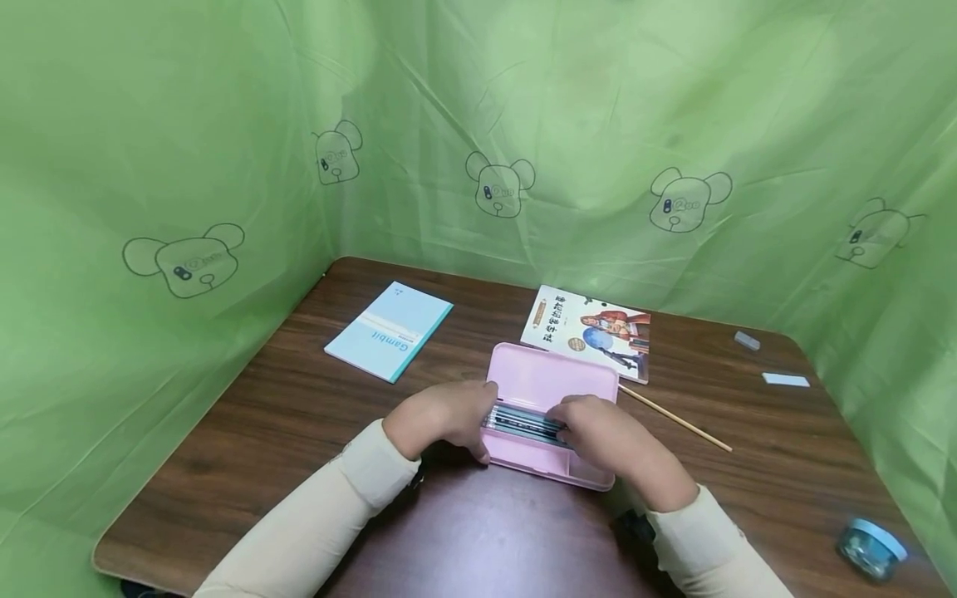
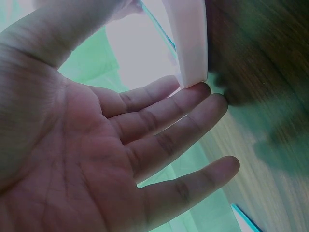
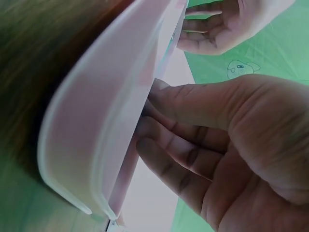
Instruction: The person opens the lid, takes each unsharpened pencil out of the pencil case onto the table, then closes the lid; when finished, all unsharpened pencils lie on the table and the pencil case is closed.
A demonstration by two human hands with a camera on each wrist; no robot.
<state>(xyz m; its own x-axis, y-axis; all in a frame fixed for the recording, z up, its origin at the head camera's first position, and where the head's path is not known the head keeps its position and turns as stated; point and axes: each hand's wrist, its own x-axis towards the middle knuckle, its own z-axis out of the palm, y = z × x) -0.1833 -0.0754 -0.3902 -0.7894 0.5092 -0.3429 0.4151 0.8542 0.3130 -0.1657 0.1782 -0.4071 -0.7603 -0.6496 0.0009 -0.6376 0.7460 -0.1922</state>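
Observation:
A pink pencil case [image 1: 557, 461] lies open in the middle of the brown table [image 1: 262, 432], its lid [image 1: 553, 375] tipped up at the back. Several dark pencils [image 1: 519, 422] lie in its tray. My left hand [image 1: 478, 423] is at the case's left end; in the left wrist view its fingers [image 2: 193, 108] are straight and the tips touch a corner of the case [image 2: 193, 48]. My right hand [image 1: 566, 419] lies over the right half of the tray. In the right wrist view its fingers [image 3: 169, 140] reach in against the pink case [image 3: 96, 135], nearly straight.
A light blue notebook [image 1: 389, 330] lies at the back left and a picture book [image 1: 586, 332] behind the case. A wooden stick [image 1: 676, 422], two small erasers [image 1: 746, 340] [image 1: 785, 379] and a blue-lidded jar [image 1: 871, 548] are on the right. Green curtain [image 1: 149, 166] surrounds the table.

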